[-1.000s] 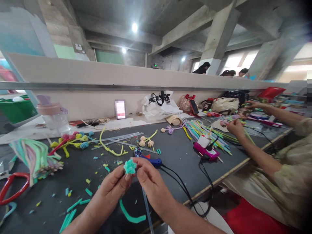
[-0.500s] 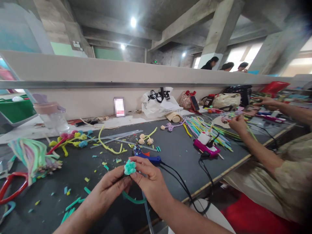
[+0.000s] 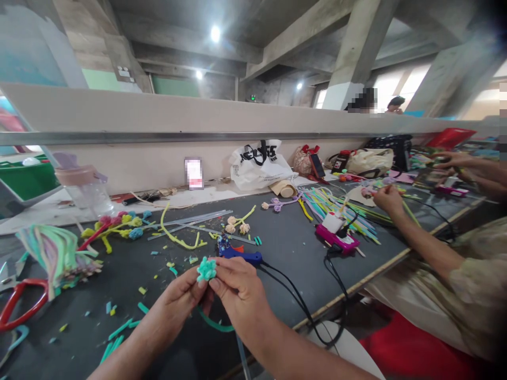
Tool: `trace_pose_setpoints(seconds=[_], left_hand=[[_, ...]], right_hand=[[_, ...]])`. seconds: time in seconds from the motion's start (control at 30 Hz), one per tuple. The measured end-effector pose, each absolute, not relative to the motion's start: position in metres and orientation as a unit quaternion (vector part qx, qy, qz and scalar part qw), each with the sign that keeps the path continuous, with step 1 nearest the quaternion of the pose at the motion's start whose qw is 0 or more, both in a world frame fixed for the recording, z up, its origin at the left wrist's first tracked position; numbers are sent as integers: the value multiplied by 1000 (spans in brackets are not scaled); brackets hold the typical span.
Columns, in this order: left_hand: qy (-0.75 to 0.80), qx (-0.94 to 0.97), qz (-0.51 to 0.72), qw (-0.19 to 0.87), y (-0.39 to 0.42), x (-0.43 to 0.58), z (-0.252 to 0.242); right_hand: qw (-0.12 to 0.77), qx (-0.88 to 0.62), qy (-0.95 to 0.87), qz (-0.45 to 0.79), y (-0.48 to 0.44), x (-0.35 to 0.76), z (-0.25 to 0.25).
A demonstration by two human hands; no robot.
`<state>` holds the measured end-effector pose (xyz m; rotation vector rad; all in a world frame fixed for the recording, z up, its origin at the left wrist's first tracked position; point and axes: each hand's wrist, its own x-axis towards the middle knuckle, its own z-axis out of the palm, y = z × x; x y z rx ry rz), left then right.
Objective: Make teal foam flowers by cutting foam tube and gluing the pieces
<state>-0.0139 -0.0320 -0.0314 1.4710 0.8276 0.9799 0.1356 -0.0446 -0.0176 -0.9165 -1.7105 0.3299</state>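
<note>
Both of my hands pinch a small teal pipe-cleaner flower (image 3: 206,268) above the dark table (image 3: 285,245). My left hand (image 3: 182,298) grips it from the left, and my right hand (image 3: 236,292) closes on it from the right with thumb and forefinger. A teal stem (image 3: 216,324) curves down from the flower under my right hand. Just behind my hands lies a blue glue gun (image 3: 240,256) with a black cord (image 3: 295,301) running off the table's front edge.
Cut teal and yellow scraps litter the table. Finished flowers (image 3: 119,224), a pastel pipe-cleaner bundle (image 3: 51,253) and red scissors (image 3: 19,303) lie left. A co-worker's hands (image 3: 388,200) work at right beside a pink glue gun (image 3: 336,237). Bags line the back wall.
My hands with the flower have shifted slightly left and up; the flower has turned a little. The co-worker's far hand moved further right.
</note>
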Motion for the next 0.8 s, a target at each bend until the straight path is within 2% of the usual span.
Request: trace_pose_setpoints(seconds=[0.1,0.2,0.33,0.5,0.67,0.8], left_hand=[[362,609,411,574,-33,-14,-31],[350,598,408,594,-34,-13,-29],[325,541,405,662,-36,-12,-30],[271,453,390,755,-38,-12,-27],[222,429,378,790,-39,-13,-27],[234,430,382,784,-39,-12,-28]], right_hand=[[542,-390,-737,108,-46,135,-15],[536,-390,-738,128,-47,138,-12],[535,-387,-700,271,-49,140,-6],[553,-395,-531,506,-52,139,1],[579,-423,-441,540,-52,143,3],[601,-379,-395,583,-54,140,4]])
